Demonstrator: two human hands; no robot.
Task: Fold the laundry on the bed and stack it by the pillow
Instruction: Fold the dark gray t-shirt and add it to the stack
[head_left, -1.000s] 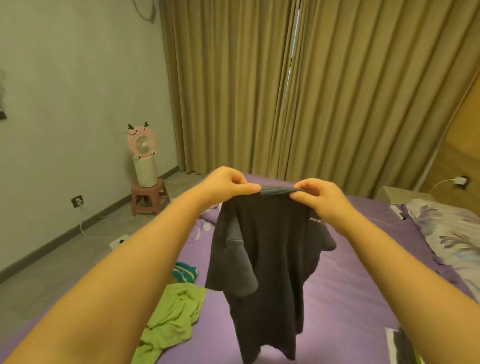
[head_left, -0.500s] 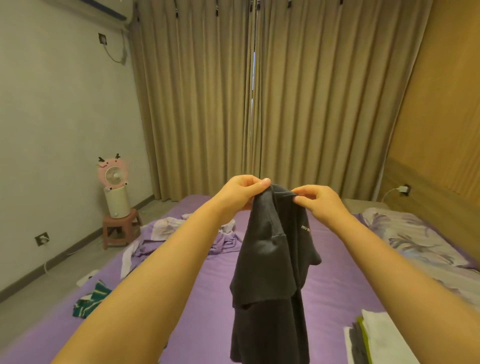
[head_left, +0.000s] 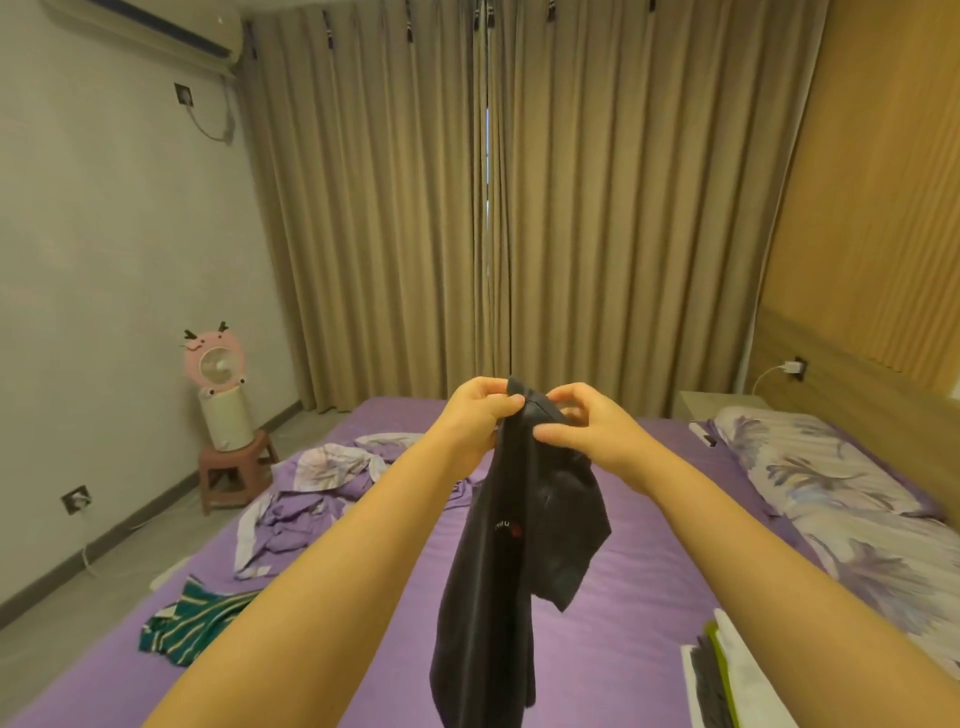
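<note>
My left hand (head_left: 480, 408) and right hand (head_left: 587, 423) pinch the dark shirt (head_left: 498, 561) in air, unfolded; small folded stack (head_left: 727, 670) at bed's right edge, striped garment (head_left: 182, 626) still loose at left edge.

head cam, looks fwd across bed (head_left: 649, 597) toward curtains (head_left: 519, 208).

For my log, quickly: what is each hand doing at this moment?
Left hand: pinches the top edge of the dark grey cotton T-shirt.
Right hand: pinches the same shirt's top edge, beside the left.
</note>
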